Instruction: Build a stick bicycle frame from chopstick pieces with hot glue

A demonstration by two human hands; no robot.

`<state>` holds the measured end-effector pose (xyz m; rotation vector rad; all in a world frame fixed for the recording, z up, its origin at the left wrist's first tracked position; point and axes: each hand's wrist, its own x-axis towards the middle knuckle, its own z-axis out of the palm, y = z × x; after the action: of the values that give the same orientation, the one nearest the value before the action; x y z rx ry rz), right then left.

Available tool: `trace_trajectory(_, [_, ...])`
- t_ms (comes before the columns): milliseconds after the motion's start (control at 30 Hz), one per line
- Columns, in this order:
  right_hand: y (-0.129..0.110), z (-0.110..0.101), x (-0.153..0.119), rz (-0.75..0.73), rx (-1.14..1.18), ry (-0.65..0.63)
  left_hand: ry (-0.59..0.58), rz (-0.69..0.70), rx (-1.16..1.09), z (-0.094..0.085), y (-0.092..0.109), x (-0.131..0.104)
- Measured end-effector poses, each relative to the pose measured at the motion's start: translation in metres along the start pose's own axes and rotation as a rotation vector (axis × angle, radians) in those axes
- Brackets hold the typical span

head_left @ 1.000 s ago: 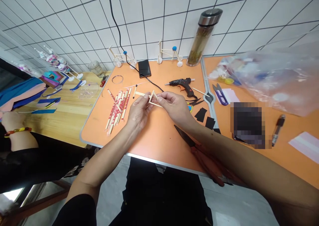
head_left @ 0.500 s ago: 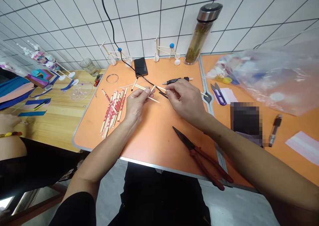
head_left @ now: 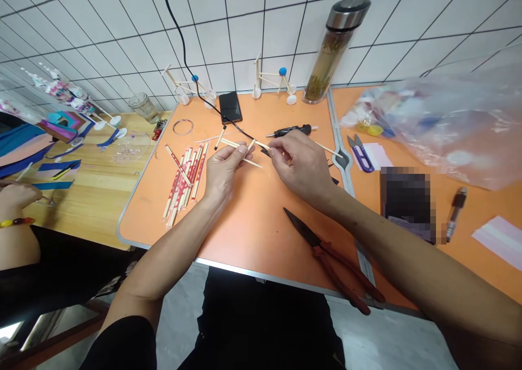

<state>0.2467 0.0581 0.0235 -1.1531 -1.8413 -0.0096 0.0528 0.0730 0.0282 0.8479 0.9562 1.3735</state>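
My left hand (head_left: pixel 223 169) pinches a small frame of pale wooden sticks (head_left: pixel 253 163) between thumb and fingers. One end of the frame is a crosspiece with black tips (head_left: pixel 221 137), sticking out beyond the fingers. Close by on the right, my right hand (head_left: pixel 299 163) grips a thin wooden stick (head_left: pixel 261 144) in its fingertips. That stick's left end meets the frame; whether they are joined I cannot tell. Small black pieces lie partly hidden under the right hand. Left of my hands rest several chopsticks in red-printed wrappers (head_left: pixel 185 182). Red-handled pliers (head_left: pixel 322 248) lie below my right hand.
Behind my hands are a phone (head_left: pixel 230 107), a black pen-like tool (head_left: pixel 289 131) and two stick models with blue balls (head_left: pixel 271 80). A tea bottle (head_left: pixel 334 52) stands by the wall. Right are snips (head_left: pixel 362 152) and a plastic bag (head_left: pixel 457 125). A co-worker's hand (head_left: pixel 16 196) is left.
My right hand has shifted slightly left, and more of the stick's end shows between its fingers and the frame. My left hand stays nearly still. The co-worker's hand has come further into view.
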Motion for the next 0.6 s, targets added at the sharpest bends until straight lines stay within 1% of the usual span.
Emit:
trace_trajectory(267, [-0.0014,-0.0005,0.0002,0.031,-0.004,-0.005,-0.002,-0.023,-0.008,0.0017,0.0028,-0.0025])
trace_trajectory(433, [-0.0022,-0.0014,0.0001,0.046,-0.002,-0.021,0.021,-0.064,0.008,0.0029,0.0041,-0.0032])
trace_trajectory(600, [-0.0022,-0.0012,-0.0001,0.058,0.02,-0.019,0.01,-0.073,0.013,0.002,0.0042,-0.003])
